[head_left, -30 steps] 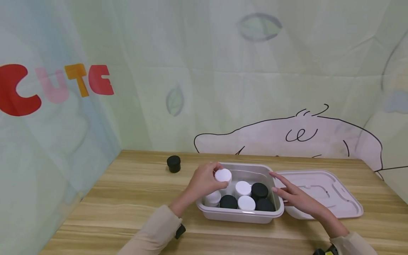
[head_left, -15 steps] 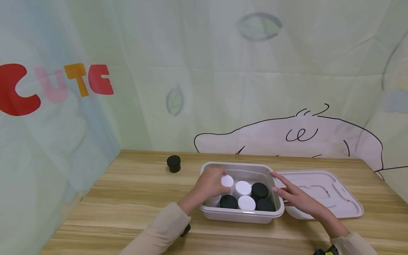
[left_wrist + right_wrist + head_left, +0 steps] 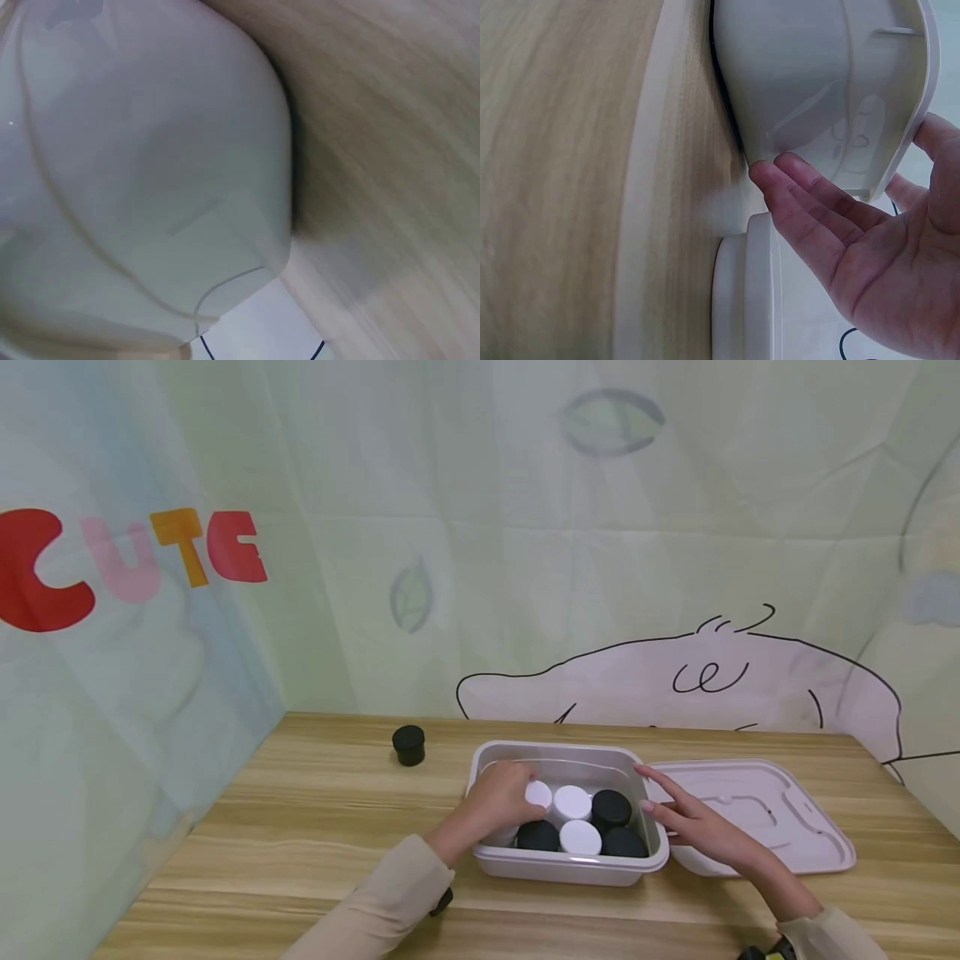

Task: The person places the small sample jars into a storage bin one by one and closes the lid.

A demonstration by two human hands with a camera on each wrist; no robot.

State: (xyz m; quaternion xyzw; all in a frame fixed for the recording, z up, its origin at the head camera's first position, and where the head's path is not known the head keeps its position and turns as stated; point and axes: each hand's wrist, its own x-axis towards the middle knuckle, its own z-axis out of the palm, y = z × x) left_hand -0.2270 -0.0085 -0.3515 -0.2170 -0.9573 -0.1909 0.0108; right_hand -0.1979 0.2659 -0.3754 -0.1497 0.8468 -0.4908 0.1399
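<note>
Head view shows the left hand gripping a white-lidded jar inside the grey plastic tub, right hand flat against its rim, one black jar left out on the wooden table.

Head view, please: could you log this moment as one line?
left hand: holds white jar in bin | right hand: open, against bin | lid: beside bin

Soft, even light is filling the scene; the left wrist view is blurring heavily, shadows staying faint.
</note>
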